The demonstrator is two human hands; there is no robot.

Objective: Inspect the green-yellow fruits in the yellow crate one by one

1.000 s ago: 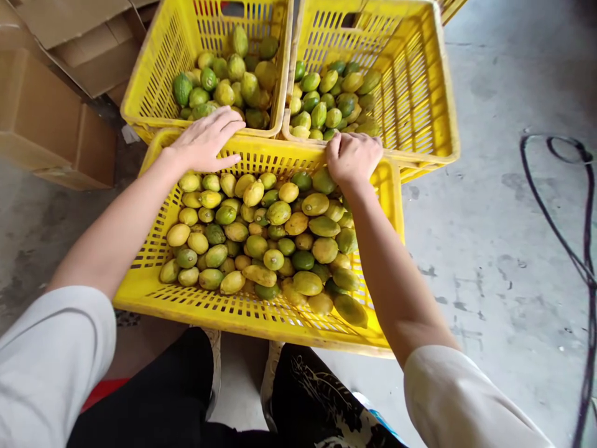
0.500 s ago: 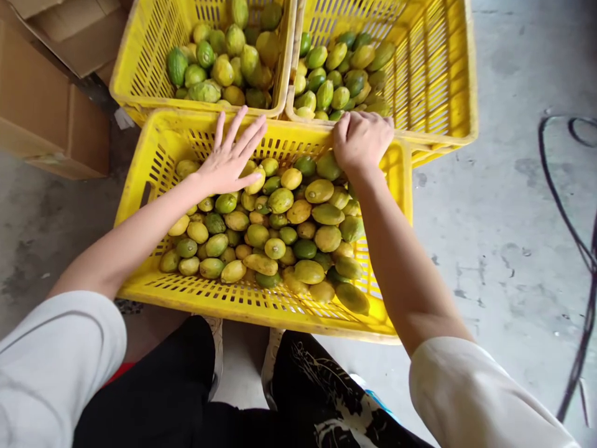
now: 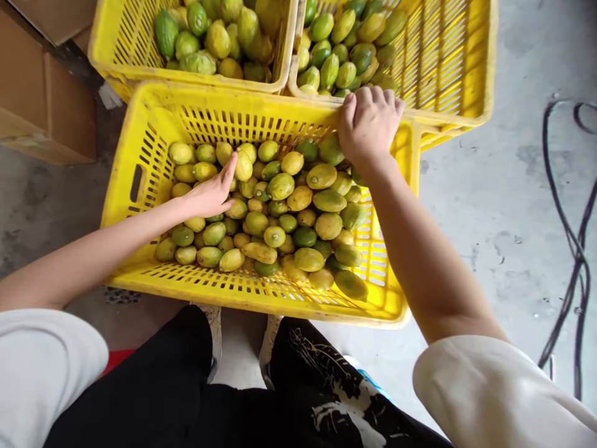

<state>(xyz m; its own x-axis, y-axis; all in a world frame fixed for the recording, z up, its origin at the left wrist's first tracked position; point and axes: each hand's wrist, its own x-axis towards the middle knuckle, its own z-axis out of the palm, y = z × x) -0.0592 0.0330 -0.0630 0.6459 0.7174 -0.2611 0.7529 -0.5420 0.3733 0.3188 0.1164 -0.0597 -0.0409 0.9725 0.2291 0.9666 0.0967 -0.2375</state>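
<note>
A yellow plastic crate [image 3: 140,137] stands on the floor in front of me, full of yellow and green lemons [image 3: 298,199]. My left hand [image 3: 209,193] lies down among the fruit at the left of the pile, fingers curled around a lemon whose shape is mostly hidden. My right hand [image 3: 368,127] is closed over the crate's far rim near its right corner.
Two more yellow crates [image 3: 112,56] [image 3: 457,68] of greener lemons stand behind the near one. Brown cardboard boxes [image 3: 32,93] sit at the left. A black cable [image 3: 573,249] loops over the grey concrete floor at the right. My knees are against the crate's near side.
My left hand has left the far rim and dropped into the fruit, fingers closing. The right hand kept its grip on the rim. The crate has come nearer to me.
</note>
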